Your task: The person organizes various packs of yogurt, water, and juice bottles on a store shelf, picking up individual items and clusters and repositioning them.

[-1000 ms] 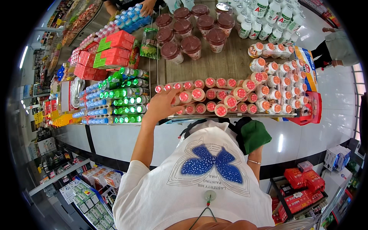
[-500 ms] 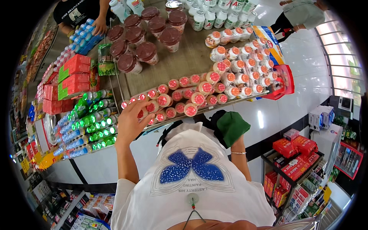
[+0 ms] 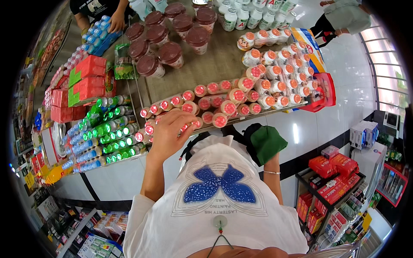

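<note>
My left hand (image 3: 170,131) is over the near edge of the table, curled around small pink-capped bottles (image 3: 186,127) between its thumb and fingers. The palm hides how many are held. More bottles of this kind (image 3: 213,88) stand in rows beside the hand, some in clear wrap. Low at my right side, my right hand (image 3: 272,158) holds a bunched dark green cloth (image 3: 269,141). The cloth hides most of its fingers.
Orange-capped bottles (image 3: 274,72) stand in packs to the right, by a red basket (image 3: 322,92). Brown-lidded cups (image 3: 171,53) are at the back. Green bottles (image 3: 114,135) lie at left. A person's hand (image 3: 117,21) touches a blue-capped bottle pack.
My left hand has moved right along the bottles, and its fingers have closed in around some of them. The whole view has shifted slightly. My right hand still holds the cloth.
</note>
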Tool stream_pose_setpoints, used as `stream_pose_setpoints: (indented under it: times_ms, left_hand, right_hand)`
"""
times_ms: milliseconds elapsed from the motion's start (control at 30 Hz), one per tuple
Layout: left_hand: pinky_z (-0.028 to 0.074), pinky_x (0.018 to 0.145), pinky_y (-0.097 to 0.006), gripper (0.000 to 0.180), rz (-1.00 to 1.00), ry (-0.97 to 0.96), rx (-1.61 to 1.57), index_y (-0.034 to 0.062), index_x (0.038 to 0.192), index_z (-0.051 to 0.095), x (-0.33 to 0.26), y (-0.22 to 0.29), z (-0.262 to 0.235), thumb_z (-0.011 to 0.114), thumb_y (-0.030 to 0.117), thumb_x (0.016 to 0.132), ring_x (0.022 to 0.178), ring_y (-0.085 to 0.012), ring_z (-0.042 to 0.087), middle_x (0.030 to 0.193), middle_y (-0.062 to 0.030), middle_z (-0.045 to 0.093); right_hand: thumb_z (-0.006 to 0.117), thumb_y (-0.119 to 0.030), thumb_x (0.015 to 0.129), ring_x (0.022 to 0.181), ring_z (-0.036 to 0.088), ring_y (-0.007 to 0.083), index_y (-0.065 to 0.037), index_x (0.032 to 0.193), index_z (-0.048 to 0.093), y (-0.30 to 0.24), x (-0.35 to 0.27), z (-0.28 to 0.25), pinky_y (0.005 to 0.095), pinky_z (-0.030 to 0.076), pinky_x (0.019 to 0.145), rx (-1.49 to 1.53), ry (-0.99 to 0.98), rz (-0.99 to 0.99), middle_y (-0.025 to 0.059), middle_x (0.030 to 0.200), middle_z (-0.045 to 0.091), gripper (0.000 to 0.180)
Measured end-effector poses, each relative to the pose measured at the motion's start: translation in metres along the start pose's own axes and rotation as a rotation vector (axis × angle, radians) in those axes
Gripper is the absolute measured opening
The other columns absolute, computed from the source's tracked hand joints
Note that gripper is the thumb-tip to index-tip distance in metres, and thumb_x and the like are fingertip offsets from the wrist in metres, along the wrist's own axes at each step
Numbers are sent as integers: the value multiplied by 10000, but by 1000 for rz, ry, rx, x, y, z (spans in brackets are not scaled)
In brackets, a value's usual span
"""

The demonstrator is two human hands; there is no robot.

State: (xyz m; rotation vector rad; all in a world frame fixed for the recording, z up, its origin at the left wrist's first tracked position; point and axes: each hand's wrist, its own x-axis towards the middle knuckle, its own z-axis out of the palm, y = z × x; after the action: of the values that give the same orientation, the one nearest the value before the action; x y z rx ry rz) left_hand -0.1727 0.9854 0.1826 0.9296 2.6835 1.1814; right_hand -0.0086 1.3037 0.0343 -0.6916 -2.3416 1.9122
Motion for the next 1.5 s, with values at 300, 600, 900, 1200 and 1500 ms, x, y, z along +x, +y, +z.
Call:
stream_pose_setpoints:
  times_ms: [300, 600, 900, 1200, 1500]
  left_hand:
    - [529, 757, -364, 112, 23, -75, -109, 51, 950, 699, 7, 19, 26, 699, 39, 839, 869, -274, 681, 928, -94, 712]
    - [514, 729, -367, 111, -99, -39, -207, 44, 925, 701, 72, 107, 146, 694, 9, 820, 813, -289, 669, 878, -104, 702]
    - [510, 744, -365, 108, -22, -191, -155, 64, 937, 699, 140, 162, 238, 694, 24, 836, 844, -286, 654, 904, -87, 697]
    - [465, 1009, -356, 731, -455, -178, -1160, 115, 1480, 333, 157, 177, 286, 681, 408, 908, 1205, -216, 548, 1368, -125, 513]
    - [493, 994, -404, 424, -1054, 249, -1929, 46, 1287, 579, 111, 160, 303, 521, 329, 977, 1099, -255, 627, 1186, -109, 659]
  right_hand:
    - [537, -233, 977, 848, 590, 198, -85, 1005, 584, 7, 19, -31, 378, 530, 759, 1129, 106, 314, 41, 920, 596, 158]
    - [540, -216, 993, 959, 596, 190, -89, 1177, 551, 67, 97, -151, 364, 527, 838, 1138, 42, 401, 39, 1078, 592, 223]
    - [535, -286, 985, 724, 551, 124, -125, 987, 566, 40, 157, -304, 296, 480, 596, 678, 120, 311, -9, 859, 565, 163]
    - [644, -211, 938, 1271, 506, 273, 8, 1362, 467, -56, 146, -253, 384, 416, 1045, 365, -341, -117, 164, 1397, 490, 509]
    - [587, -139, 977, 908, 630, 129, -50, 1116, 643, -69, 224, -268, 265, 501, 775, 65, -259, -107, 57, 1023, 668, 173]
